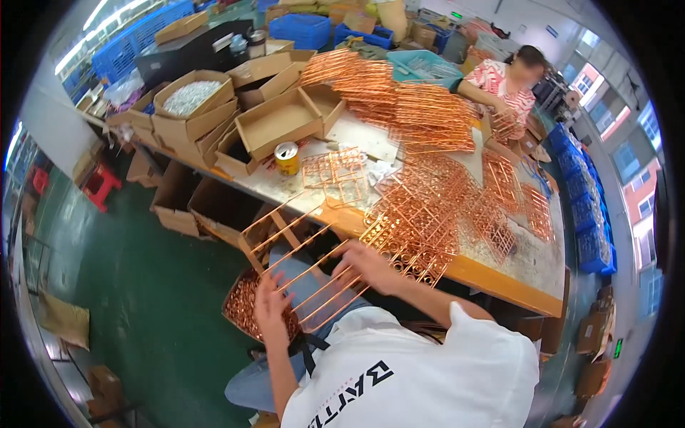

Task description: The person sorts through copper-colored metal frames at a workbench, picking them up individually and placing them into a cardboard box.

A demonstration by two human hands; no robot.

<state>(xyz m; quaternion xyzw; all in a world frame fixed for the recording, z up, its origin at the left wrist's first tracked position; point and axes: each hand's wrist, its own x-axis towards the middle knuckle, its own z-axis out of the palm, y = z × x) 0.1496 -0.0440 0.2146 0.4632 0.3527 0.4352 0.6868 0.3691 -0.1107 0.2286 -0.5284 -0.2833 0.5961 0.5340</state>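
A copper-coloured wire rack [289, 253] with long parallel rods lies slanted over my lap and the table's front edge. My left hand [271, 305] is at the rack's near left end, fingers bent around a rod. Farther right, my right hand [367, 267] reaches across the rods with its fingers curled on them; the fingertips are partly hidden and slightly blurred. Just beyond the right hand, many small copper rings [385, 239] and a heap of copper wire grids [421, 207] cover the table edge. Below my left hand stands a carton of small copper pieces [242, 308].
Tall stacks of copper grids [432, 118] rise on the table [499, 267]. A yellow can [287, 158] stands near empty cardboard trays [278, 125]. Opposite, a person in a red-and-white top [503, 89] handles copper pieces. Open cartons [178, 196] sit below the table.
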